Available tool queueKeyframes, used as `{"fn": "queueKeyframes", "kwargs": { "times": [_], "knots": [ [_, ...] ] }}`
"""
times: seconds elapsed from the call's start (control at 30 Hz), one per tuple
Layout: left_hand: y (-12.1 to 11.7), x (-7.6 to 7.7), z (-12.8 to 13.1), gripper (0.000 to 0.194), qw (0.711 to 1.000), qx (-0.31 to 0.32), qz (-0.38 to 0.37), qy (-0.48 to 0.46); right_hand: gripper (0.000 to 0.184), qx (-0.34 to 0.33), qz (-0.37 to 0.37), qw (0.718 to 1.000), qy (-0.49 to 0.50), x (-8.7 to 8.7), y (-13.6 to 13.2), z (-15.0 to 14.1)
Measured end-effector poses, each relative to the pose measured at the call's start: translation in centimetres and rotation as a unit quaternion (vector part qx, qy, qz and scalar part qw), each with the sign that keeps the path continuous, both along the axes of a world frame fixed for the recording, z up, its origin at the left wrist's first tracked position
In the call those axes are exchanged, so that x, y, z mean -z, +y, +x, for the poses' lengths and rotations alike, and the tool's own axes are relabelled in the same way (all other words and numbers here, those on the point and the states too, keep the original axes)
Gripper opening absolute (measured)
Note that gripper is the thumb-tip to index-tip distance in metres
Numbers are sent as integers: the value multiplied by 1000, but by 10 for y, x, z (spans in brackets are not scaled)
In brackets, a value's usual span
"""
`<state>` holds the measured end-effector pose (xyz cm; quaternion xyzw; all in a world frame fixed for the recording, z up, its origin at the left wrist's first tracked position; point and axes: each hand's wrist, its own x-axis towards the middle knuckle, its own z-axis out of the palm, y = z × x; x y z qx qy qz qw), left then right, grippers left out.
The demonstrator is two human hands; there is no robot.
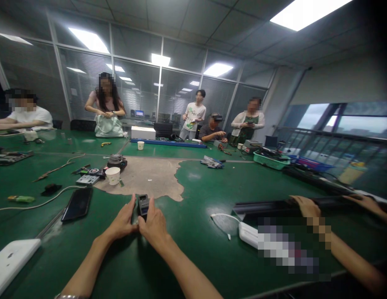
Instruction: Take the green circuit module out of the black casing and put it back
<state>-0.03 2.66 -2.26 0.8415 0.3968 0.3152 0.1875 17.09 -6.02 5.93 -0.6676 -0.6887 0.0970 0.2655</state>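
A small dark boxy device (144, 204), with a grey top and some blue on its near end, is between my two hands above the green table. My left hand (122, 219) is on its left side, fingers stretched forward with a narrow gap to the device. The left thumb points in toward its near end. On the other side, my right hand (155, 223) has its fingers and thumb against the device. Its underside is hidden, so I cannot tell if it rests on the table.
Left of my hands lie a black phone (77, 204) and a white cable (43, 202). A paper cup (112, 176) stands beside taken-apart electronics (88, 178). At right, another person's hands (307, 206) touch a long black bar (264, 209), near a white charger (247, 234). Several people are around the table.
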Motion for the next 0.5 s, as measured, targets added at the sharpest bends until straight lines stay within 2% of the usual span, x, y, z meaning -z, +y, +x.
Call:
{"fn": "queueKeyframes", "kwargs": {
  "times": [0.17, 0.37, 0.5],
  "knots": [
    [-2, -2, 0, 124, 1000, 4, -7, 0, 91, 0, 3, 1000, 15, -1, -5, 3],
    [-5, -7, 1, 124, 1000, 1, -15, 1, 87, -9, 9, 999, 32, 3, 2, 0],
    [-5, -6, 0, 124, 1000, 0, -10, 1, 82, 9, 39, 995, 88, -2, 5, 3]
  ]
}}
